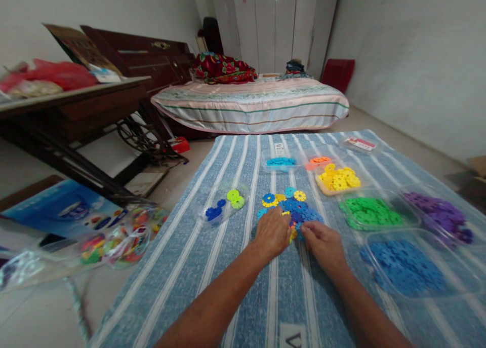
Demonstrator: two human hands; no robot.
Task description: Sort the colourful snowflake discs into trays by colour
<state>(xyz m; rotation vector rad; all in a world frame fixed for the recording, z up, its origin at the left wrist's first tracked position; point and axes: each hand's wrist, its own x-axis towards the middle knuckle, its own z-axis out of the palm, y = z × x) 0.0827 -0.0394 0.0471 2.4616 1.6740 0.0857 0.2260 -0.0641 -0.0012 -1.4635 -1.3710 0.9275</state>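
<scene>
Striped worktop: L hand, R hand curled at disc pile; can't tell grip. Finger bump → poss. scatter.

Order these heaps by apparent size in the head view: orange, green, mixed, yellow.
1. Mixed heap and green heap: unranked, as the mixed one is partly covered
2. Yellow heap
3. Orange heap

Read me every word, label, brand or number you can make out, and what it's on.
"Wi", rest unclear: far patch on the cloth.
"V", cut off by the picture's edge: near patch on the cloth.
Red-and-white label, far right: too blurred to read.
Blue box, left: lettering too blurred to read.
</scene>
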